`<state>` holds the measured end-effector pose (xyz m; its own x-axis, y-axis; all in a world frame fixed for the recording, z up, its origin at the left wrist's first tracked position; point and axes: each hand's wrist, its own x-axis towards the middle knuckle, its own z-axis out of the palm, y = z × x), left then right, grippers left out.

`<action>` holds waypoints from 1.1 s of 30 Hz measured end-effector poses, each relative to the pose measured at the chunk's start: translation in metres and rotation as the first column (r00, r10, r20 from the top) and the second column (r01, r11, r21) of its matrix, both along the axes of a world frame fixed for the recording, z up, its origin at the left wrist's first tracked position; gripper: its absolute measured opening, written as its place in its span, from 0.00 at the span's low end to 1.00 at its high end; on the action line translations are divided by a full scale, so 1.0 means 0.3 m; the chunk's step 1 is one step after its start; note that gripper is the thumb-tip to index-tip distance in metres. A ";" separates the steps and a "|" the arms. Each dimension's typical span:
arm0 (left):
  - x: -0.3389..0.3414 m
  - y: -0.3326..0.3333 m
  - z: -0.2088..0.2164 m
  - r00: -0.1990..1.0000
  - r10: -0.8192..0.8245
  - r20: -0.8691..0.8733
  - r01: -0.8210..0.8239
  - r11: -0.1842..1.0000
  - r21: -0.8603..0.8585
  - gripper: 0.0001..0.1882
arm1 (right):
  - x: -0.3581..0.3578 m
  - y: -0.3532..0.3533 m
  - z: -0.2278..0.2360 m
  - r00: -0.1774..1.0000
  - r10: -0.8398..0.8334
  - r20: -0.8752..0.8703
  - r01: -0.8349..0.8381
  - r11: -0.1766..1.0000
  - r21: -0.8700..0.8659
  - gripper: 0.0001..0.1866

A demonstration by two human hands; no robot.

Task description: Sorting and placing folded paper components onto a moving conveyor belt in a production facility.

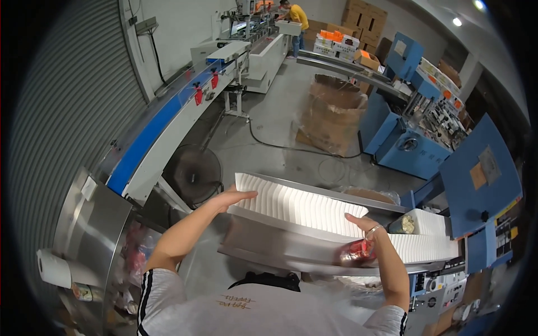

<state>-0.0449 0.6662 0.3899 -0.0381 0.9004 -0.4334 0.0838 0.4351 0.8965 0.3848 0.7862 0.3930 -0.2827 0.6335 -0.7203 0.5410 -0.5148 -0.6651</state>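
Note:
A long row of thin white sheets or flat cartons (297, 204), packed face to face, spans the space between my hands. My left hand (232, 197) presses on its left end, thumb over the top. The right end is gripped by my right hand (364, 223), with a bracelet at the wrist. Beneath the row runs a long metal trough (274, 241). A shiny red packet (357, 253) lies in the trough just below my right hand. To the right, another row of similar white pieces (423, 247) stands in the trough.
A blue machine (476, 173) stands at the trough's right end. A blue-belted conveyor (151, 137) runs along the left, near a black fan (193, 173). A large cardboard box (333, 115) sits on the floor ahead. Farther back, a person in yellow (297, 19) works.

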 end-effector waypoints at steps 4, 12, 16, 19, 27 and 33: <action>0.018 -0.021 0.072 0.994 -0.086 0.069 0.090 0.994 -0.058 0.48 | -0.021 -0.041 0.009 0.997 -0.039 -0.072 0.038 0.999 -0.023 0.40; 0.052 -0.006 -0.032 0.991 0.093 0.094 -0.096 0.995 0.026 0.26 | -0.105 -0.076 -0.012 0.990 -0.047 0.137 0.021 0.983 0.184 0.25; 0.013 -0.034 -0.076 0.972 0.117 0.202 -0.127 0.991 0.039 0.24 | -0.144 -0.069 0.041 0.992 -0.037 0.119 0.017 0.985 0.169 0.23; 0.048 0.012 -0.030 0.980 0.078 0.185 -0.090 0.994 0.058 0.28 | -0.051 -0.011 -0.079 0.992 -0.081 -0.099 0.097 0.982 0.163 0.26; 0.033 -0.098 -0.045 0.959 0.173 0.226 -0.193 0.979 0.067 0.30 | -0.077 -0.009 -0.073 0.989 -0.076 -0.126 0.091 0.989 0.117 0.27; 0.033 -0.138 -0.094 0.968 0.236 0.081 -0.241 0.969 0.058 0.19 | -0.004 -0.025 -0.066 0.990 -0.122 -0.066 0.126 0.990 0.060 0.28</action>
